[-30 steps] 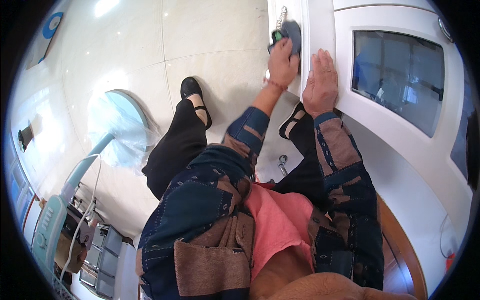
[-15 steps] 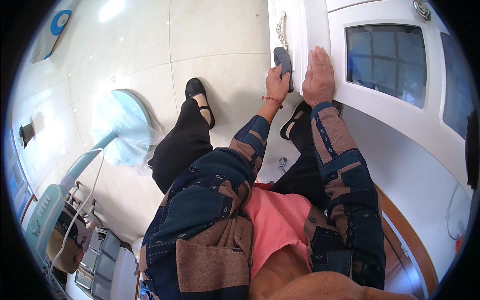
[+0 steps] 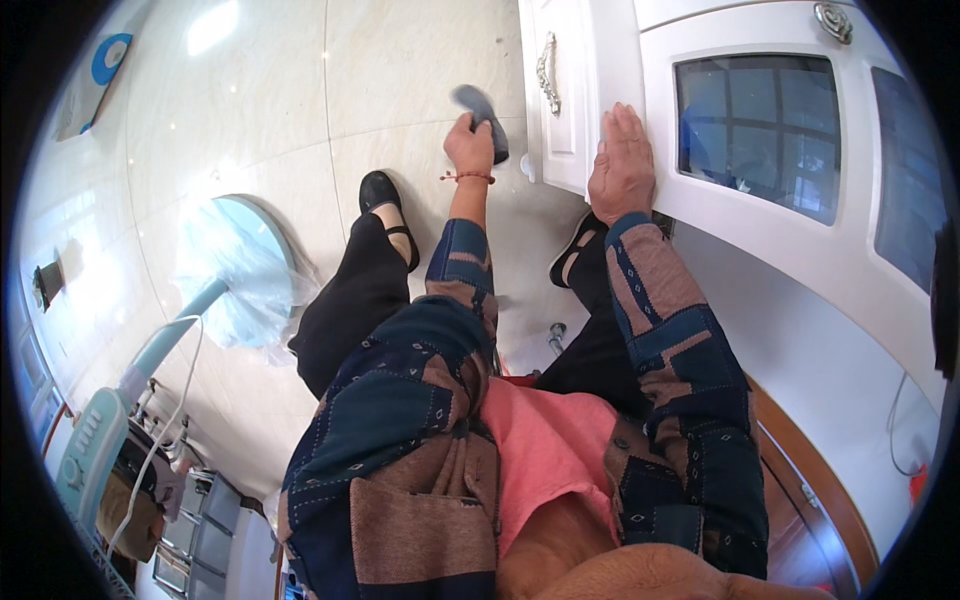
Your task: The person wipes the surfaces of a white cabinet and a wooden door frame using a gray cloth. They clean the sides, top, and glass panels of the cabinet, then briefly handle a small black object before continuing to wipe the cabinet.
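Observation:
A folded dark grey cloth (image 3: 484,110) hangs from my left hand (image 3: 468,150), whose fingers are pinched round it. Its upper end is smeared by motion. That hand, with a red bead bracelet on the wrist, is above the tiled floor, just left of the white cabinet door (image 3: 568,125) and apart from it. An ornate metal handle (image 3: 547,75) is on the door's front. My right hand (image 3: 622,165) lies flat with straight fingers against the white cabinet, between the door and a dark glass panel (image 3: 757,135).
A light-blue pedestal fan (image 3: 85,440) stands at the left, its round base (image 3: 255,235) partly wrapped in clear plastic. A box (image 3: 95,85) is at the far left. A round metal knob (image 3: 832,22) sits at the cabinet's top right. My black shoes (image 3: 385,195) are on the floor.
My left hand has drawn the cloth off the cabinet door, leftward over the floor. My right hand stays pressed on the cabinet. The whole view has shifted slightly.

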Demonstrator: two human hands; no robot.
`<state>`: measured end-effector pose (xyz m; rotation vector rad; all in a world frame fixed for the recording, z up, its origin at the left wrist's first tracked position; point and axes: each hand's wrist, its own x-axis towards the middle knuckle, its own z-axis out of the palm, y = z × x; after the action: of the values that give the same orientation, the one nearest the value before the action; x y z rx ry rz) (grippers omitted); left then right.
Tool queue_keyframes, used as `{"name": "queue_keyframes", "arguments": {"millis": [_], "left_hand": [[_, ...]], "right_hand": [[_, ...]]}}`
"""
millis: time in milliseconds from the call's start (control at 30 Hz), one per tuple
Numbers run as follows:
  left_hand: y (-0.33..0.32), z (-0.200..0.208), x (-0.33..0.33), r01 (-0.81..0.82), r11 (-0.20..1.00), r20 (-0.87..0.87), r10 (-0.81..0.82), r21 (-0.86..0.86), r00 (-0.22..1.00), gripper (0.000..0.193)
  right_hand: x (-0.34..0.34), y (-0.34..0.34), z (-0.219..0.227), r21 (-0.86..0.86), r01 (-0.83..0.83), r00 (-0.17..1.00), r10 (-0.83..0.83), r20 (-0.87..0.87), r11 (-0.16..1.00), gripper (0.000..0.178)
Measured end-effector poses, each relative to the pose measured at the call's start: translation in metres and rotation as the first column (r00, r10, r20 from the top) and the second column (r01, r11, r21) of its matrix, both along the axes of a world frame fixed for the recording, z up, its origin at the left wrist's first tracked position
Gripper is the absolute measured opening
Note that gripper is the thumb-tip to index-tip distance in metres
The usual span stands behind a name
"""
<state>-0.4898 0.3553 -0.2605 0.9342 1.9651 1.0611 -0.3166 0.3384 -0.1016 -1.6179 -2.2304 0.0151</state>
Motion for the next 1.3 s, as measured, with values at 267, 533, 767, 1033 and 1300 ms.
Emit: {"name": "queue_keyframes", "arguments": {"millis": [267, 533, 767, 1033, 1300], "left_hand": [[0.072, 0.035, 0.031, -0.019, 0.962, 0.352, -0.081, 0.272, 0.932, 0.029], [0.106, 0.029, 0.065, 0.314, 0.918, -0.002, -0.324, 0.242, 0.946, 0.045], [0.018, 0.015, 0.09, 0.141, 0.955, 0.052, -0.159, 0.26, 0.986, 0.039], [0.035, 0.037, 0.068, -0.034, 0.926, 0.183, -0.038, 0.377, 0.982, 0.023], [0.108, 0.087, 0.059, 0.476, 0.871, -0.257, -0.49, -0.118, 0.833, 0.042]], "right_hand": [[0.003, 0.001, -0.001, -0.034, 0.003, 1.0, -0.004, -0.018, 0.999, 0.041], [0.002, -0.001, -0.001, -0.03, -0.005, 1.0, 0.005, -0.023, 1.0, 0.041], [0.002, -0.001, 0.0, -0.034, 0.013, 1.0, -0.013, -0.01, 0.999, 0.041], [0.002, -0.001, 0.0, -0.019, 0.027, 1.0, -0.027, -0.015, 0.999, 0.04], [-0.002, -0.001, 0.005, -0.036, 0.011, 1.0, -0.011, -0.02, 0.999, 0.04]]}}
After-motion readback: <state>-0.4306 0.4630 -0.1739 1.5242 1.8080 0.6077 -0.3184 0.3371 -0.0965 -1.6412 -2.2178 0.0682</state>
